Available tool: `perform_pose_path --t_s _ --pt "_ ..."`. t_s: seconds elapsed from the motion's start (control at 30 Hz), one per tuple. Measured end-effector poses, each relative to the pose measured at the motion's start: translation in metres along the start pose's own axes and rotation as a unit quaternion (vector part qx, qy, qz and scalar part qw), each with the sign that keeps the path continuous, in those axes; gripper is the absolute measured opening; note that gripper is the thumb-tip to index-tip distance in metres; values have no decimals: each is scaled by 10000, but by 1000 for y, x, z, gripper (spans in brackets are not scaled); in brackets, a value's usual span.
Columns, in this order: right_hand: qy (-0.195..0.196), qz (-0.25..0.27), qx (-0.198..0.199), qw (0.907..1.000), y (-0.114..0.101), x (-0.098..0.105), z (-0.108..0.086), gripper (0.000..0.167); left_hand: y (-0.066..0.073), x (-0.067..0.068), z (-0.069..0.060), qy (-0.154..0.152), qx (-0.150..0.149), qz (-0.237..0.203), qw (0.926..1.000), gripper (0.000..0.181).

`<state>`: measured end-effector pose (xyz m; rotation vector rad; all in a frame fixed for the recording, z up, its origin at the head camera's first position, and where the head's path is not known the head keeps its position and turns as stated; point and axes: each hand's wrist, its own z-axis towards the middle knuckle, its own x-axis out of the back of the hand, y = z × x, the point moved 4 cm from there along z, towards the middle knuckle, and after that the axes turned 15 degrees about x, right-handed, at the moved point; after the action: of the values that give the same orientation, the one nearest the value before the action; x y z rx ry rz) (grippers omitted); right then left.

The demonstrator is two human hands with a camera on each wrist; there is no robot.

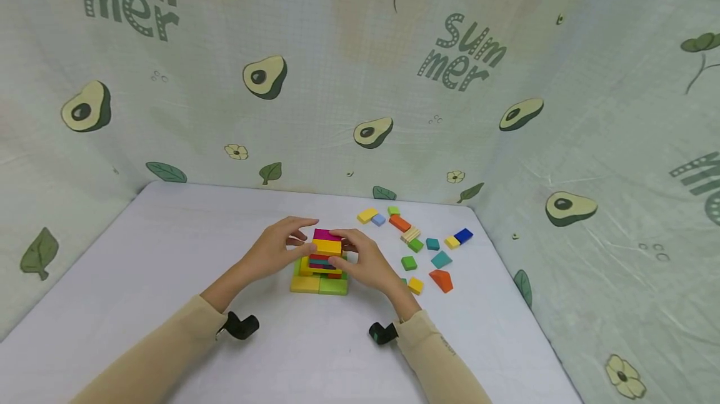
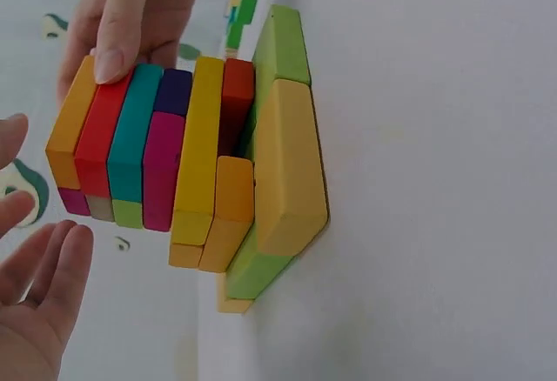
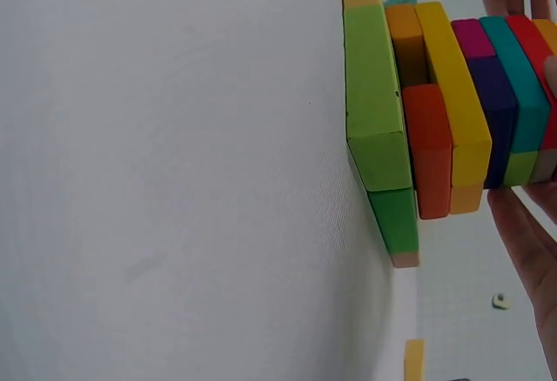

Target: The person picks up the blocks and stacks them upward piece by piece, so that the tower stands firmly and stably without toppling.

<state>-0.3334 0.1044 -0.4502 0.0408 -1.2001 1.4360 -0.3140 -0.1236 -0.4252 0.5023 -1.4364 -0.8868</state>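
The block tower (image 1: 322, 262) is set on the white table (image 1: 225, 229), left of the scattered blocks (image 1: 409, 263). Its upper part is gripped by the right hand (image 1: 365, 260), thumb against the near side; the left hand (image 1: 274, 250) is held just left, fingers loosely spread.

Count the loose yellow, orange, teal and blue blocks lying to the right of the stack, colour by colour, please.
Yellow blocks: 3
Orange blocks: 2
Teal blocks: 2
Dark blue block: 1
Light blue block: 1
Total: 9, leaving out the blocks in the stack.
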Motion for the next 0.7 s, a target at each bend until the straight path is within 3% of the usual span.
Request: perform_pose_path --t_s 0.3,0.7 --pt "-24 -128 -125 9998 1 0 -1 56 -10 -13 0 -277 332 -553 9975 61" --pt "47 -33 34 10000 0 0 -1 55 -13 -21 0 -339 400 -968 9939 61"
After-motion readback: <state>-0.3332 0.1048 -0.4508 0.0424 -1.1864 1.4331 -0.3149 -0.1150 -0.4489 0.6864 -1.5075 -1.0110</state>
